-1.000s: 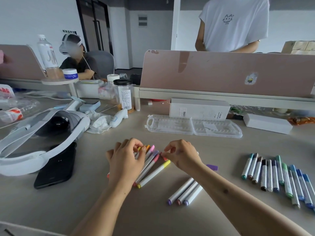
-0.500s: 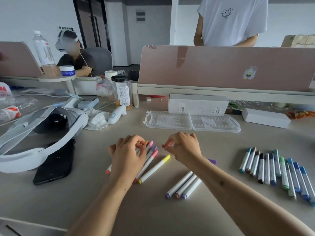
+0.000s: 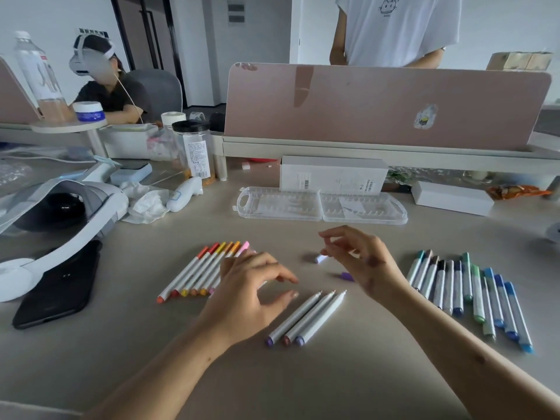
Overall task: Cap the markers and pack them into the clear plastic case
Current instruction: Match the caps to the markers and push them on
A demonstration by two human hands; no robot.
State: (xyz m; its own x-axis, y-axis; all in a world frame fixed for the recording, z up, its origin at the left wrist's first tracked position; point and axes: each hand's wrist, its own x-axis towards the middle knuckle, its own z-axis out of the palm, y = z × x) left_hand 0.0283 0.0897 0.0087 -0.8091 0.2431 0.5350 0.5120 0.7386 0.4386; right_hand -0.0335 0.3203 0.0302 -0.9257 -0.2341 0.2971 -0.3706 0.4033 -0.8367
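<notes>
The left hand (image 3: pixel 251 295) hovers over a row of white markers with orange, red, yellow and pink caps (image 3: pixel 203 269). Its fingers are spread and loosely bent, and it holds nothing. The right hand (image 3: pixel 360 262) is up over the grey desk (image 3: pixel 272 380), and its fingers are loosely bent too. A small pale purple cap (image 3: pixel 316 258) is right at its thumb tip. The cap is blurry, so I cannot tell if the hand pinches it.

A darker purple cap (image 3: pixel 347 276) lies on the desk by that hand. Near both hands lie three white markers with no caps (image 3: pixel 306 318), side by side, with their bare tips pointing away. On the right is a row of capped markers in green, blue, brown and black (image 3: pixel 466 294).

The clear plastic case (image 3: pixel 321 204) lies open and flat farther back, in front of a long white box (image 3: pixel 333 174). A black phone (image 3: pixel 57 286) sits on the left.
</notes>
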